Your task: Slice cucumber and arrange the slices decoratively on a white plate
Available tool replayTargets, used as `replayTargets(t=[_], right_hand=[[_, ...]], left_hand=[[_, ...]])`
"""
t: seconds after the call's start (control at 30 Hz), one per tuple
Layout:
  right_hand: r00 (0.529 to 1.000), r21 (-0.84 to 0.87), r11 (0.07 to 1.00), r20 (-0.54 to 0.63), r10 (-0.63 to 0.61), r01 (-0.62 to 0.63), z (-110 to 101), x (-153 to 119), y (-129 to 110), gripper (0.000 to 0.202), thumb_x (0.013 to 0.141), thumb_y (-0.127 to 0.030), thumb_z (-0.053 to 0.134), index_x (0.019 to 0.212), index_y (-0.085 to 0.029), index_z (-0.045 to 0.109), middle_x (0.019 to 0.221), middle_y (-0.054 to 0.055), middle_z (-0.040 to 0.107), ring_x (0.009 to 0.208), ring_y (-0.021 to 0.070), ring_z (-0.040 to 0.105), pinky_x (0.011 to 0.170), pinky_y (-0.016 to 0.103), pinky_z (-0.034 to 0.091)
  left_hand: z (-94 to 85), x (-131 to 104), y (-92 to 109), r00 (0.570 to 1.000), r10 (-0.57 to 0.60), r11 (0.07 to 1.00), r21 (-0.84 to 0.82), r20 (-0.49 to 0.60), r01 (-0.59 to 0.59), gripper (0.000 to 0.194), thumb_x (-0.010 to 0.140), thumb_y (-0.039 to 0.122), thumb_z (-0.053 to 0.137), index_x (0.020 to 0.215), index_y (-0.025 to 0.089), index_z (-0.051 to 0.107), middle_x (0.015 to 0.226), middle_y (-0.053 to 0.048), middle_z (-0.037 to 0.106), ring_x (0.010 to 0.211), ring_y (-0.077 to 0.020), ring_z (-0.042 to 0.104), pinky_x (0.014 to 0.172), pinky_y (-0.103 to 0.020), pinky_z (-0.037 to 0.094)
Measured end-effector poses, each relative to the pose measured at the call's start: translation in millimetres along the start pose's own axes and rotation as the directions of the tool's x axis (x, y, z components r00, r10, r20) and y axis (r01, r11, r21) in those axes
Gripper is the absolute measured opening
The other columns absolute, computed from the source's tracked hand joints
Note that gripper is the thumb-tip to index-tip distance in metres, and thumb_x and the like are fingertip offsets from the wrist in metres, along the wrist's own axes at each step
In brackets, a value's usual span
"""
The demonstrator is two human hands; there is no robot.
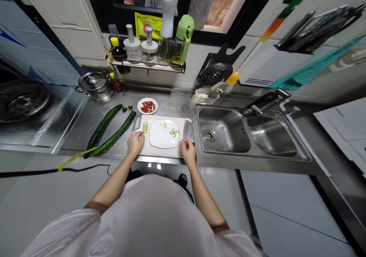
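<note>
Resting on a white cutting board (pixel 160 150) on the steel bench (pixel 85 127), the left hand (pixel 135 142) curls loosely beside thin round cucumber slices (pixel 145 127), gripping nothing; the right hand (pixel 188 149) sits at a broad cleaver (pixel 188 130), grip unclear; a glossy white square plate (pixel 160 138) carries pinwheel-shaped slices; two long dark cucumbers (pixel 110 133) lie left.

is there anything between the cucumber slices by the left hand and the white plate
Nothing visible. The cucumber slices lie on the cutting board just beside the white plate, right by the left hand, with only bare board between them.
</note>
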State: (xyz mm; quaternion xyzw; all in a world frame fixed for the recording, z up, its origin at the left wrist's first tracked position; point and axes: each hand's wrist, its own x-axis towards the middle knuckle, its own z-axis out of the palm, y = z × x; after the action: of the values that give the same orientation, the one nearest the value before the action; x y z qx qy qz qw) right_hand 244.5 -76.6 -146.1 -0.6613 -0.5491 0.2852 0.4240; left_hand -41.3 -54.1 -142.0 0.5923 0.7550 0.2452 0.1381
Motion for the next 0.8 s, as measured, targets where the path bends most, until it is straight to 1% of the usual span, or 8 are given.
replayTargets(t=[0.1,0.23,0.33,0.47,0.63,0.7,0.8], right_hand=[[1.000,0.003,1.000,-0.009,-0.020,0.020,0.2,-0.8,0.0,0.027,0.084,-0.036,0.049,0.092,-0.016,0.065,0.071,0.002,0.062,0.063,0.0155,0.055,0.063,0.026,0.044],[0.999,-0.042,0.998,-0.037,-0.040,0.038,-2.6,-2.5,2.6,0.029,0.085,-0.036,0.048,0.094,-0.015,0.065,0.071,0.002,0.062,0.061,0.0153,0.053,0.062,0.026,0.043],[0.997,-0.070,0.996,-0.045,-0.056,0.053,-5.4,-5.8,3.1,0.030,0.086,-0.038,0.047,0.094,-0.015,0.065,0.072,0.003,0.062,0.062,0.0155,0.053,0.062,0.027,0.043],[0.997,-0.095,0.993,-0.035,-0.072,0.068,-7.3,-13.3,-0.7,0.031,0.087,-0.039,0.046,0.095,-0.015,0.065,0.069,0.002,0.061,0.062,0.0160,0.053,0.062,0.026,0.042],[0.998,-0.073,0.997,-0.053,-0.039,0.035,-9.3,-24.4,-6.5,0.030,0.086,-0.038,0.047,0.095,-0.016,0.065,0.067,0.001,0.058,0.060,0.0148,0.052,0.060,0.026,0.041],[0.997,-0.051,0.999,-0.072,-0.020,0.016,-10.5,-28.6,-7.3,0.029,0.086,-0.038,0.048,0.093,-0.016,0.065,0.066,0.000,0.058,0.059,0.0143,0.051,0.059,0.025,0.040],[0.998,-0.027,1.000,-0.068,-0.002,0.000,-11.2,-33.3,-8.4,0.029,0.085,-0.039,0.048,0.091,-0.016,0.065,0.064,-0.001,0.056,0.058,0.0139,0.049,0.058,0.025,0.040]], left_hand=[[-0.9,11.2,7.8,0.999,-0.033,0.996,0.078,0.013,0.032,0.029,0.085,0.034,0.050,0.106,0.022,0.065,0.102,-0.008,0.066,0.098,-0.0254,0.056,0.084,-0.036,0.038],[2.2,21.6,15.7,0.996,-0.088,0.985,0.151,0.029,0.083,0.031,0.085,0.039,0.051,0.105,0.021,0.063,0.106,-0.012,0.064,0.103,-0.0295,0.054,0.088,-0.041,0.036],[5.4,24.3,17.2,0.993,-0.116,0.976,0.191,0.037,0.107,0.030,0.084,0.041,0.051,0.101,0.019,0.064,0.106,-0.015,0.063,0.104,-0.0314,0.053,0.090,-0.043,0.034],[9.3,24.7,15.7,0.991,-0.129,0.967,0.223,0.035,0.118,0.029,0.084,0.041,0.052,0.099,0.019,0.063,0.106,-0.014,0.063,0.105,-0.0308,0.053,0.091,-0.044,0.034],[13.4,25.7,14.7,0.991,-0.131,0.974,0.187,0.003,0.128,0.023,0.082,0.036,0.055,0.096,0.020,0.062,0.104,-0.011,0.064,0.102,-0.0277,0.054,0.089,-0.041,0.035],[14.6,25.4,15.7,0.993,-0.117,0.983,0.143,-0.016,0.118,0.018,0.081,0.031,0.055,0.094,0.020,0.062,0.100,-0.009,0.065,0.100,-0.0259,0.055,0.088,-0.039,0.035],[16.0,23.3,16.8,0.995,-0.096,0.994,0.043,-0.032,0.097,0.013,0.080,0.025,0.054,0.089,0.022,0.062,0.090,-0.005,0.067,0.094,-0.0227,0.058,0.086,-0.035,0.037]])
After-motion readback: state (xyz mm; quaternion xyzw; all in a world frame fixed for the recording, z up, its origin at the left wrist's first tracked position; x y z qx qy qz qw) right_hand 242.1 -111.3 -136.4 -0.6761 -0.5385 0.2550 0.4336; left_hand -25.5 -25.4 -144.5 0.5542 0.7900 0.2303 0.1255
